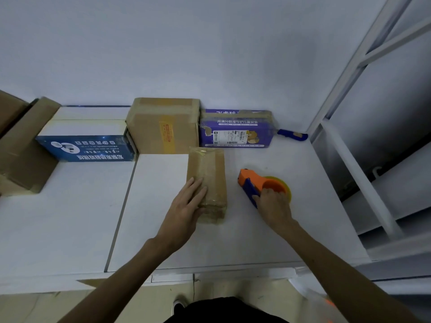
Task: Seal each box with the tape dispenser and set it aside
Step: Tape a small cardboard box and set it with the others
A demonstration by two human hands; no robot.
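Right grip [272, 203] curls its fingers round the blue handle of the tape dispenser [258, 185], an orange tool with a yellow-green roll that sits on the counter [268, 241], its nose pointing toward the far edge. Left grip [186, 206] lies open, fingers straight and flat on the top of the small brown box [210, 173], on its left side at the end closer to the near edge. That box is wrapped in glossy tape and lies about midway across the counter, its long side running from near edge to far edge, just left of the dispenser and apart from it. Along the far edge stands a row: a blue-and-white box [86, 136], a taller brown box [163, 127] with a yellow label, and a purple box [235, 130] touching it. A blue knife [292, 134] lies in the far right corner. Loose cardboard [25, 145] leans at the left edge, and a white metal frame [349, 78] rises beyond the right edge.
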